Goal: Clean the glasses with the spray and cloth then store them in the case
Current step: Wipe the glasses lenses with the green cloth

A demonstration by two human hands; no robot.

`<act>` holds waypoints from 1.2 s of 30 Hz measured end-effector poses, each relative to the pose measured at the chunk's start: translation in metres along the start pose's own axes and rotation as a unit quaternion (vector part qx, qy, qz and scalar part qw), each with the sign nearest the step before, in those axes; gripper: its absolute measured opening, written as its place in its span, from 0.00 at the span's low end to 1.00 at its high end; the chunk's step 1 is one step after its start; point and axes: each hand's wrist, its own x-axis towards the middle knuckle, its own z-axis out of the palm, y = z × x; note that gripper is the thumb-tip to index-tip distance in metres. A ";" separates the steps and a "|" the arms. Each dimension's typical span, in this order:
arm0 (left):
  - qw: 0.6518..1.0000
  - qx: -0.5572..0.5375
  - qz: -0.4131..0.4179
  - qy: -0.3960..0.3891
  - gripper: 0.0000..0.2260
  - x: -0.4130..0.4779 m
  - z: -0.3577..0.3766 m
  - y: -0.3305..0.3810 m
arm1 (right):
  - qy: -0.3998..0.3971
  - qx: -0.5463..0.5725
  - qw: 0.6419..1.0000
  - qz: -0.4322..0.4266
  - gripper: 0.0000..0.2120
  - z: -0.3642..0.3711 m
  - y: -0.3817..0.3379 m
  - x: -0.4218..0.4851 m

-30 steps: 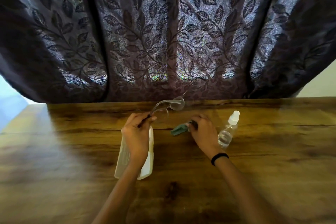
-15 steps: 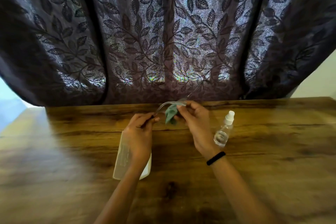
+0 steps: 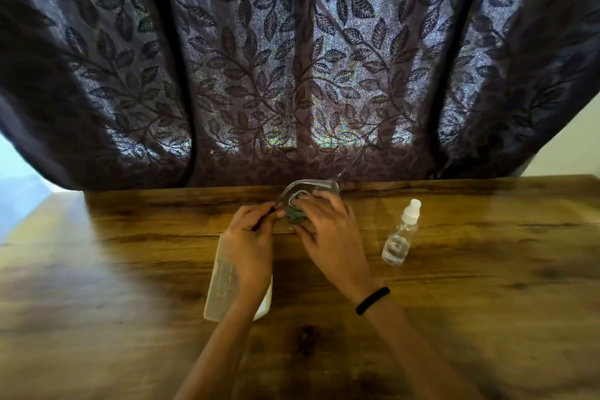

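Note:
Clear-framed glasses (image 3: pixel 308 187) are held above the wooden table (image 3: pixel 487 286) near its far edge. My left hand (image 3: pixel 250 237) pinches one dark temple arm of the glasses. My right hand (image 3: pixel 328 230) pinches a small green cloth (image 3: pixel 293 216) around a lens, fingers on one side and thumb on the other. A clear spray bottle (image 3: pixel 401 234) with a white cap stands upright to the right of my right hand. A whitish translucent case (image 3: pixel 224 279) lies under my left wrist, partly hidden by it.
A dark leaf-patterned curtain (image 3: pixel 292 75) hangs right behind the table's far edge. Bare wood stretches to the left, right and front of the hands. A black band circles my right wrist (image 3: pixel 372 300).
My right hand picked the green cloth up from the table, carried it to the glasses, and now has it wrapped on a lens. The left hand kept holding the temple.

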 end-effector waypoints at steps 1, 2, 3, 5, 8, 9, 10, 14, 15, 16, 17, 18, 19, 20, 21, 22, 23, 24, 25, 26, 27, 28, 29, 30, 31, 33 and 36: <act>1.000 0.003 -0.002 0.000 0.10 -0.001 0.001 0.000 | -0.002 0.023 1.000 0.003 0.17 0.001 0.000 0.001; 1.000 0.006 -0.002 0.001 0.10 -0.001 0.001 0.000 | -0.005 0.052 0.999 0.006 0.16 0.003 0.000 0.001; 1.000 0.006 0.000 0.002 0.10 -0.001 0.002 0.000 | -0.008 0.084 0.996 0.007 0.15 0.004 -0.001 0.001; 1.000 0.001 0.002 0.002 0.12 0.000 0.003 0.000 | -0.014 0.153 0.988 0.020 0.14 0.005 -0.002 0.002; 1.000 0.003 0.009 -0.002 0.12 -0.001 0.002 -0.001 | -0.031 0.177 0.983 0.020 0.12 0.001 0.001 0.005; 1.000 0.001 0.012 0.001 0.11 -0.001 0.001 -0.001 | -0.033 0.155 0.987 0.005 0.10 0.000 0.003 0.004; 1.000 -0.004 0.013 0.008 0.12 0.000 0.000 -0.001 | -0.031 0.126 0.991 -0.012 0.09 -0.002 0.005 0.003; 1.000 -0.009 0.021 0.015 0.15 0.004 -0.002 0.001 | 0.002 0.020 0.999 -0.043 0.10 -0.007 0.010 -0.003; 1.000 -0.009 0.018 0.009 0.16 0.004 -0.002 0.002 | 0.012 0.007 0.999 -0.043 0.11 -0.007 0.011 -0.003; 1.000 -0.009 0.016 0.005 0.17 0.003 -0.001 0.004 | 0.018 0.001 0.999 -0.039 0.12 -0.007 0.011 -0.003; 1.000 -0.008 0.016 0.004 0.16 0.002 0.000 0.005 | 0.019 0.002 0.999 -0.032 0.13 -0.007 0.011 -0.003; 1.000 -0.007 0.017 0.004 0.15 0.002 0.000 0.006 | 0.016 0.012 1.000 -0.024 0.14 -0.006 0.010 -0.002; 1.000 -0.008 0.018 0.003 0.13 0.002 0.001 0.006 | 0.012 0.026 0.999 -0.018 0.15 -0.005 0.008 -0.001; 1.000 -0.011 0.016 0.001 0.12 0.002 0.002 0.006 | 0.007 0.040 0.999 -0.017 0.15 -0.005 0.006 -0.001; 1.000 -0.013 0.012 -0.001 0.12 0.001 0.003 0.007 | 0.001 0.053 0.998 -0.021 0.15 -0.003 0.004 0.000; 1.000 -0.017 0.006 -0.001 0.12 0.001 0.003 0.008 | -0.004 0.067 0.997 -0.026 0.15 -0.002 0.002 0.000; 1.000 -0.022 -0.001 0.000 0.12 0.000 0.003 0.008 | -0.008 0.083 0.996 -0.026 0.15 -0.001 0.000 0.001; 1.000 -0.028 -0.006 0.003 0.12 -0.001 0.003 0.009 | -0.011 0.103 0.994 -0.020 0.14 -0.001 -0.001 0.002; 0.999 -0.033 -0.008 0.005 0.12 -0.002 0.004 0.009 | -0.014 0.126 0.992 -0.010 0.13 -0.001 -0.002 0.003; 0.999 -0.034 -0.009 0.006 0.12 -0.002 0.004 0.009 | -0.017 0.150 0.989 0.001 0.11 -0.001 -0.003 0.005; 0.999 -0.033 -0.013 0.007 0.12 -0.002 0.004 0.009 | -0.021 0.171 0.985 0.007 0.08 -0.002 -0.004 0.006; 0.999 -0.033 -0.018 0.009 0.13 -0.002 0.003 0.008 | -0.020 0.186 0.982 0.008 0.07 -0.002 -0.006 0.006; 0.999 -0.036 -0.023 0.011 0.13 -0.002 0.003 0.008 | -0.016 0.195 0.981 0.006 0.06 -0.003 -0.008 0.007; 0.999 -0.040 -0.025 0.012 0.14 -0.003 0.002 0.008 | -0.009 0.198 0.980 0.003 0.06 -0.003 -0.009 0.006; 0.999 -0.041 -0.023 0.011 0.14 -0.004 0.002 0.008 | -0.004 0.198 0.980 0.000 0.07 -0.003 -0.009 0.006; 0.999 -0.037 -0.011 0.009 0.14 -0.005 0.002 0.008 | 0.006 0.186 0.982 -0.010 0.08 -0.003 -0.009 0.005; 0.999 -0.031 -0.003 0.013 0.14 -0.006 0.002 0.009 | 0.026 0.125 0.991 -0.047 0.09 -0.002 -0.004 0.001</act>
